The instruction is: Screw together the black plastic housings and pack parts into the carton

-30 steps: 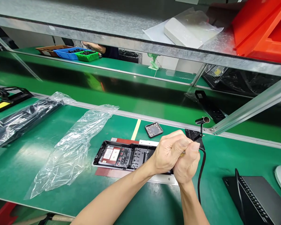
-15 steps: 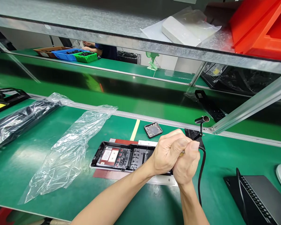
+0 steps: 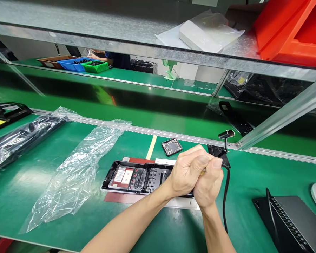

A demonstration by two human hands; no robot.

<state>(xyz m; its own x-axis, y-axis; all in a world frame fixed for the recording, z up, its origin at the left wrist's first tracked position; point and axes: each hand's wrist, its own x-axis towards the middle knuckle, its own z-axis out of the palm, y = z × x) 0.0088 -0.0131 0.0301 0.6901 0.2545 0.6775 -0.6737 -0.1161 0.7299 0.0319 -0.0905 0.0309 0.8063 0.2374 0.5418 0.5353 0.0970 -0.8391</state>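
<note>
My left hand (image 3: 187, 171) and my right hand (image 3: 209, 185) are clasped tightly together over the right end of a black plastic housing (image 3: 137, 176). Between the fingers only a yellowish sliver of a small tool (image 3: 202, 172) shows; the rest is hidden. The housing lies open side up on a red-brown mat (image 3: 116, 197) with a white strip (image 3: 183, 202) along its front. A black cable (image 3: 225, 196) curves down past my right wrist. Just behind the hands sits a small black tray of tiny screws (image 3: 171, 146).
A small black cylinder on a stand (image 3: 225, 134) rises right of my hands. An empty clear plastic bag (image 3: 81, 167) and a bagged black part (image 3: 21, 135) lie left. A dark grey device (image 3: 292, 221) is at right. A metal shelf (image 3: 121, 31) with red bins (image 3: 295, 31) hangs overhead. Another person's hand (image 3: 94, 56) works at bins behind.
My hands stay clasped at the same spot on the housing. Only the view has drifted slightly, and the person at the back bench has shifted a hand.
</note>
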